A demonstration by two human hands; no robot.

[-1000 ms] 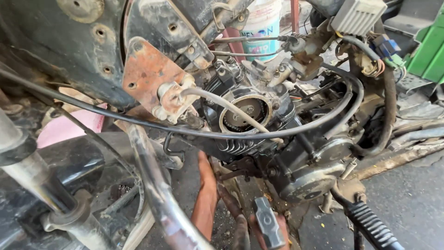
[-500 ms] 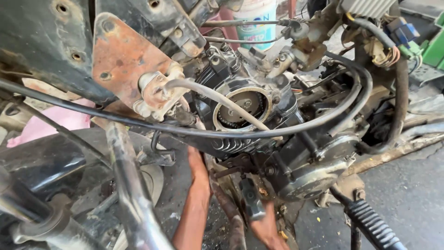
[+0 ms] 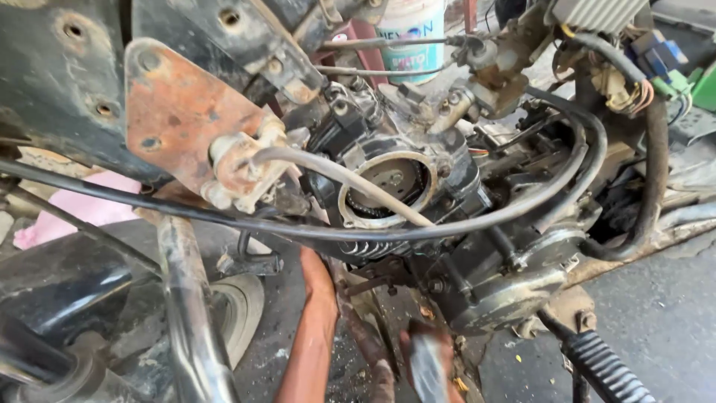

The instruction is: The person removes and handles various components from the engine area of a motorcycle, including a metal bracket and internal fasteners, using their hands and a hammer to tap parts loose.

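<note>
your left hand (image 3: 317,272) has pushed up under the engine (image 3: 418,224); right hand (image 3: 426,358) blurred, fingers' state unclear. the black cable (image 3: 298,227) above your fingers could snag.

Bracket plate (image 3: 179,112): rusted metal, rough, orange-brown. Engine block (image 3: 418,216): cast metal, matt, grimy with oil. Engine side cover (image 3: 514,287): dull silver metal, scuffed. Cable (image 3: 298,227): smooth black rubber sheath. Footpeg (image 3: 608,369): ribbed black rubber. Bucket (image 3: 410,33): glossy white plastic.
</note>
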